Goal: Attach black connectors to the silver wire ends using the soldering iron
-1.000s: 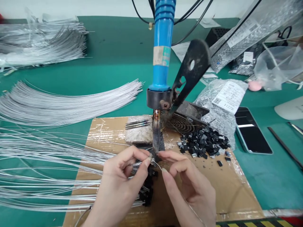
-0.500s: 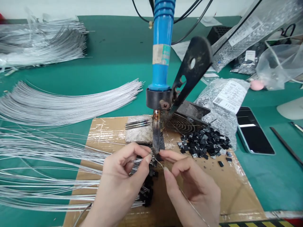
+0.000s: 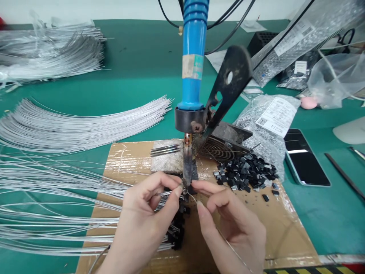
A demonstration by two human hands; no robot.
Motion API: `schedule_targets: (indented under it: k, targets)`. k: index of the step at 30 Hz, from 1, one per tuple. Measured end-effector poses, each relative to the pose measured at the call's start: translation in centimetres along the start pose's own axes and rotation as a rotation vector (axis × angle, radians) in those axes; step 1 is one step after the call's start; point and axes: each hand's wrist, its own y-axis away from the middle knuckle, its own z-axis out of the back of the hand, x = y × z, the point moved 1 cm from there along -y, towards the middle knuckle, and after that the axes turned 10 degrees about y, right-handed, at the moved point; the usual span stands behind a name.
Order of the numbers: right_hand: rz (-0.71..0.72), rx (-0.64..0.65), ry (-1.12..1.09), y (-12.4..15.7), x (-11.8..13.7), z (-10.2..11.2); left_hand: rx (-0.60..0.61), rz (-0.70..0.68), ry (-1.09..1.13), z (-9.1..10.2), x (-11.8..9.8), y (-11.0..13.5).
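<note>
A soldering iron with a blue handle [image 3: 194,45] hangs in a black bracket [image 3: 228,83], its tip pointing down between my hands. My left hand [image 3: 154,217] is closed in a pinch on a small metal piece [image 3: 184,190] right at the tip; the fingers hide most of it. My right hand [image 3: 230,224] is closed on a strand of solder wire [image 3: 192,197], whose end reaches the tip. The wire runs back under the palm towards the lower right. Under my left hand lie wires with black connectors [image 3: 178,232] on their ends.
Grey wires [image 3: 57,182] spread across the left, with a curved bundle [image 3: 85,123] behind. Cardboard [image 3: 273,224] covers the work area. Loose black pieces [image 3: 248,171] are heaped beside a fan [image 3: 219,148]. A phone [image 3: 308,158] and plastic bag [image 3: 265,118] are on the right.
Almost nothing differs. The iron and bracket appear shifted very slightly left in view; both hands keep their pinch at the tip.
</note>
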Motion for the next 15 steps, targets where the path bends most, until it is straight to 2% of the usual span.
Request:
schedule_targets:
  k: [15]
  targets:
    - [0.046,0.012,0.006,-0.06,-0.25,0.15,0.006,-0.059,-0.008,0.07,0.15,0.29]
